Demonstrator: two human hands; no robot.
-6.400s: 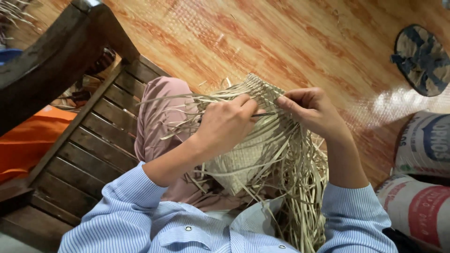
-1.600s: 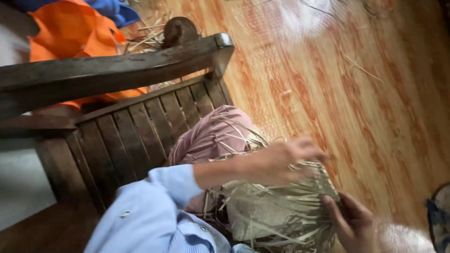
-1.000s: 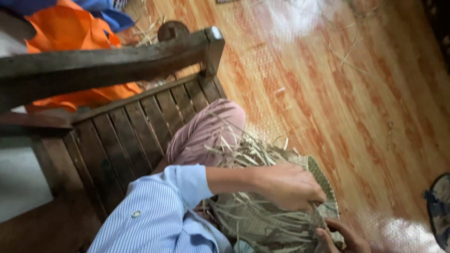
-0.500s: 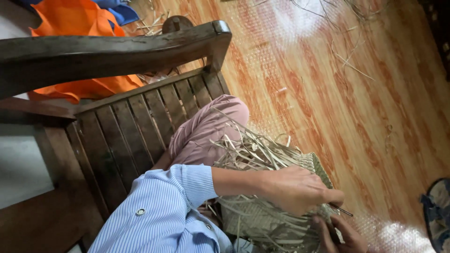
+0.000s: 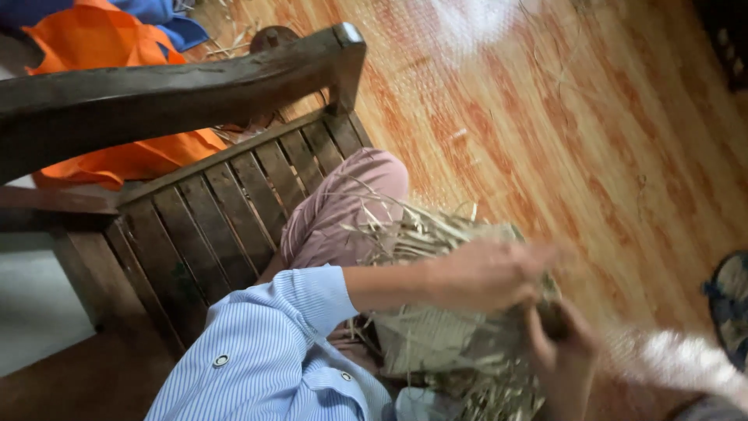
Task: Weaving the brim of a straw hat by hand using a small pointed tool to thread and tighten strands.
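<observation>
Dry, pale straw makes up the half-woven basket-like piece [image 5: 436, 335] resting in the person's lap, against the mauve trouser leg [image 5: 343, 210], with loose unwoven strands [image 5: 405, 234] sticking out of its upper edge toward the dark slatted wooden bench [image 5: 210, 226]. Such a thing looks light and springy: the woven body should give a little under pressure and hold its shape, while the free strands are thin, stiff and probably brittle if bent sharply, so the sounder hold would be on the tightly woven wall or rim, not on the stray ends. The left hand [image 5: 483, 273] reaches across from a blue-and-white striped shirt sleeve [image 5: 265, 343], forearm nearly level, the palm lying over the top rim of the weave with fingers curled down onto it (motion blur smears the fingertips, so whether they pinch a single strand cannot be told). The right hand [image 5: 565, 351] comes up from the lower edge of the view, wrist bent, fingers closed around the right side of the woven piece just beneath the left hand; the two hands are almost touching. Beyond the knee lies an orange-brown patterned floor [image 5: 592, 132], and an orange cloth bundle [image 5: 101, 93] sits behind the bench's curved armrest [image 5: 195, 86].
</observation>
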